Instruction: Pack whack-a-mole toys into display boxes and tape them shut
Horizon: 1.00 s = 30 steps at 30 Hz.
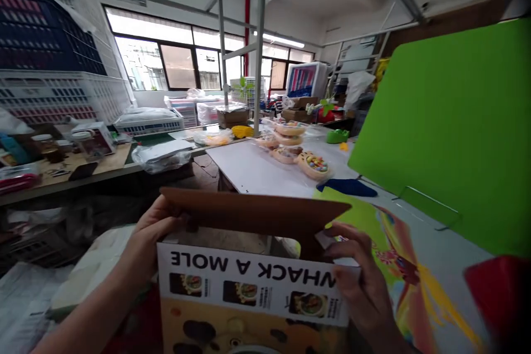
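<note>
Close below me is a cardboard box (254, 293), printed "WHACK A MOLE" with small pictures, the lettering upside down to me. Its end facing me gapes, and a brown inner flap (253, 215) stands up along the far side. My left hand (151, 238) is closed on the box's left corner, thumb and fingers at the flap's end. At the right corner, my right hand (357, 265) grips the box with bent fingers on a small white side flap (326, 240). A grey surface shows through the opening. The lower part of the box lies outside the view.
Ahead is a white table (244, 163) bearing round toys (315, 165) in clear wrap. A green board (448, 121) stands at right, near a wire stand (431, 207) and a colourful printed sheet (398, 265). A cluttered bench (112, 163) is at left; a metal post (259, 50) rises ahead.
</note>
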Each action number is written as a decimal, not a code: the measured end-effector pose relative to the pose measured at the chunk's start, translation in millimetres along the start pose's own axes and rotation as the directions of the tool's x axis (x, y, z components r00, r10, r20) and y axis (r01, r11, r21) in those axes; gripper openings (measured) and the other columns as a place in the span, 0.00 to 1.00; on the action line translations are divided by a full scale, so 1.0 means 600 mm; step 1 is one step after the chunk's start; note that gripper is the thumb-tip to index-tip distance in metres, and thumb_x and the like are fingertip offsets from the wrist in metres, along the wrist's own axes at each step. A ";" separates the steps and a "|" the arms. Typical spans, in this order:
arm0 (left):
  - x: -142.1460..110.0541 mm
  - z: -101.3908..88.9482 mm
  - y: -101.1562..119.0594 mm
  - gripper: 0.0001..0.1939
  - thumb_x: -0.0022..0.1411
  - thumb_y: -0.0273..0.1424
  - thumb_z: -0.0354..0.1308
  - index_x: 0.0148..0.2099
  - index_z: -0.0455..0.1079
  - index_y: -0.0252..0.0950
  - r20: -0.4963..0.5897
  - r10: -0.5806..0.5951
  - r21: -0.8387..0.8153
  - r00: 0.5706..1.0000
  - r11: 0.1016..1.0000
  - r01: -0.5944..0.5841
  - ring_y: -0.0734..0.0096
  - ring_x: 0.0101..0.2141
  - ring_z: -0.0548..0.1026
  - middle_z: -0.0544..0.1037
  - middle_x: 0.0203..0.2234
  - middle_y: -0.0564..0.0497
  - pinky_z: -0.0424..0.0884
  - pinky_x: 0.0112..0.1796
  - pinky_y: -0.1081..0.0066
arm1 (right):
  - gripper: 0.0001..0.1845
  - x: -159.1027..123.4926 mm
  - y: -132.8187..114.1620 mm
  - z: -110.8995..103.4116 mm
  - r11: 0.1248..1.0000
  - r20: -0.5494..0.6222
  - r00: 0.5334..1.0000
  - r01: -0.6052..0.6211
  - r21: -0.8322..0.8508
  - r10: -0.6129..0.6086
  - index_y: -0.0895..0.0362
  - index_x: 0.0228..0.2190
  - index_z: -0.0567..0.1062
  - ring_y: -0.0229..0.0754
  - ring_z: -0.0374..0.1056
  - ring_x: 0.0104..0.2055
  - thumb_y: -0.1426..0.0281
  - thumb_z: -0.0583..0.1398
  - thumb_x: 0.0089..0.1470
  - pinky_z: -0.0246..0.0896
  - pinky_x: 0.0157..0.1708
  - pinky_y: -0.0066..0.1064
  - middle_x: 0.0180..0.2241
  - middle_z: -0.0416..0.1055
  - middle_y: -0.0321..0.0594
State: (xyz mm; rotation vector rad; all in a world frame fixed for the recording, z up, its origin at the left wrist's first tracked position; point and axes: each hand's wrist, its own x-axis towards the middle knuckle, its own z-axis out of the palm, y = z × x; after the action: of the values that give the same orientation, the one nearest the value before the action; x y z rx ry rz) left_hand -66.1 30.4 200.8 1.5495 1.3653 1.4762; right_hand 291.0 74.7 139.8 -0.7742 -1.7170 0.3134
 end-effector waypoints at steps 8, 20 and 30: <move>0.019 -0.001 0.020 0.22 0.68 0.47 0.49 0.37 0.78 0.39 0.099 0.079 -0.006 0.992 0.997 -0.079 0.52 0.49 0.77 0.83 0.41 0.44 0.73 0.50 0.61 | 0.14 -0.017 0.023 -0.012 0.956 -0.053 0.965 -0.247 0.158 0.257 0.50 0.45 0.73 0.51 0.70 0.52 0.59 0.63 0.60 0.71 0.47 0.38 0.50 0.71 0.45; -0.003 -0.019 0.104 0.26 0.59 0.52 0.65 0.55 0.74 0.49 0.486 0.003 0.479 0.874 0.836 -0.269 0.50 0.57 0.73 0.75 0.57 0.49 0.74 0.54 0.63 | 0.27 0.111 -0.010 -0.120 0.984 0.663 0.741 0.022 -0.178 0.104 0.42 0.61 0.73 0.61 0.63 0.65 0.50 0.58 0.63 0.68 0.59 0.54 0.64 0.66 0.42; -0.002 -0.008 0.099 0.21 0.64 0.44 0.64 0.58 0.71 0.47 0.544 0.101 0.559 0.833 0.696 -0.450 0.57 0.53 0.77 0.76 0.55 0.47 0.76 0.49 0.65 | 0.35 0.103 -0.029 -0.098 0.983 0.676 0.737 0.121 -0.135 0.002 0.44 0.61 0.72 0.61 0.68 0.61 0.61 0.70 0.52 0.70 0.57 0.53 0.61 0.70 0.43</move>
State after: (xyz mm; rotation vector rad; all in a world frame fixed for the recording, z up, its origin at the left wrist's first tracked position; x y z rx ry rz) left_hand -54.3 10.7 255.9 2.4876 1.4583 0.6323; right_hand 333.5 90.1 214.3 -0.7749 -2.4866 0.4442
